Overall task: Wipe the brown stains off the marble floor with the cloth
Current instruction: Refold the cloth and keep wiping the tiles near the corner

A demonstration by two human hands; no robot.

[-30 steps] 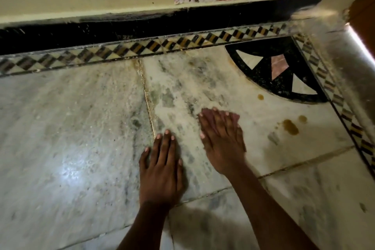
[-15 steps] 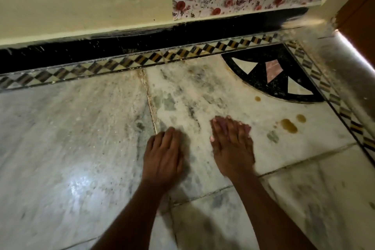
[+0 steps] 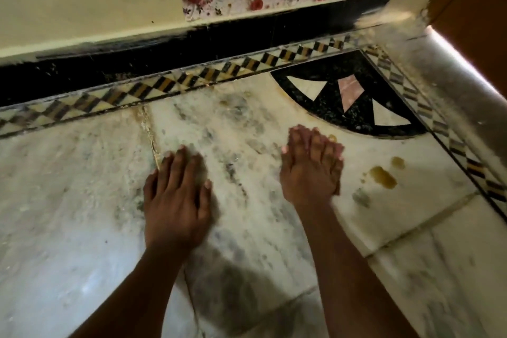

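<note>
My right hand (image 3: 310,170) lies flat on the white marble floor (image 3: 247,123), pressing down a pinkish cloth (image 3: 339,149). Only a thin edge of the cloth shows past the fingertips. A large brown stain (image 3: 382,177) and a smaller one (image 3: 397,162) sit on the marble just right of that hand. A tiny brown spot (image 3: 332,137) touches the fingertips. My left hand (image 3: 177,195) rests palm down on the floor to the left, over a tile joint, with nothing in it.
A black inlaid corner motif (image 3: 354,107) lies just beyond the right hand. A checkered border strip (image 3: 192,82) and a black skirting (image 3: 137,57) run along the wall. A raised threshold (image 3: 452,85) bounds the right side.
My right hand with the cloth has slid forward and to the right, closer to the brown stains and the black motif. The left hand stays planted on the floor.
</note>
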